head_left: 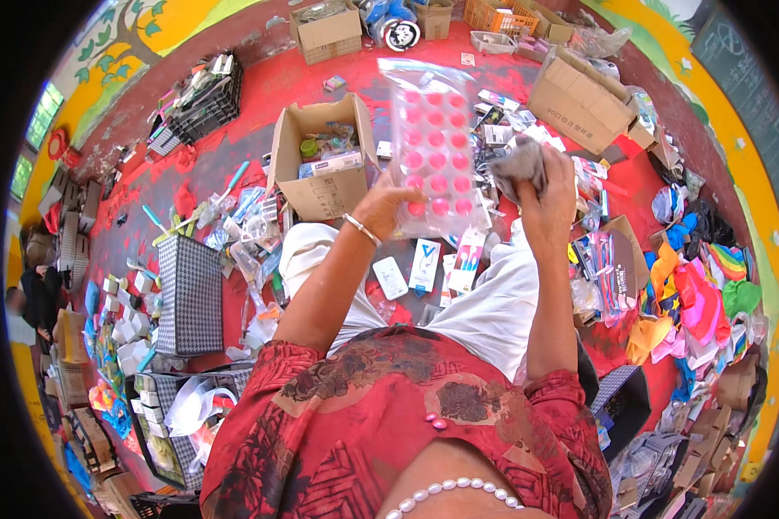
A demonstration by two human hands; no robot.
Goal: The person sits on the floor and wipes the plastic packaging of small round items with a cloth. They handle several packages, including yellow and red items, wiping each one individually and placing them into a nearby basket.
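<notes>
My left hand (383, 206) is closed on the lower left edge of a clear zip bag (430, 147). Inside the bag are rows of round pink pieces, three across. A crumpled grey cloth (519, 166) is pinched in my right hand (549, 197), just to the right of the bag. Below the bag, between my knees, lie a white flat packet (390, 278), a blue-and-white box (425, 265) and a white card with pink shapes (466, 258). Ahead and left stands an open cardboard box (325, 192) with small packages in it.
Loose packages crowd the red floor on both sides. A checked grey bin (189, 296) stands at left, a black crate (209, 111) farther back. Another cardboard box (582, 101) is at far right, with bright cloths (699, 298) heaped nearer. A person (36, 303) is at the left edge.
</notes>
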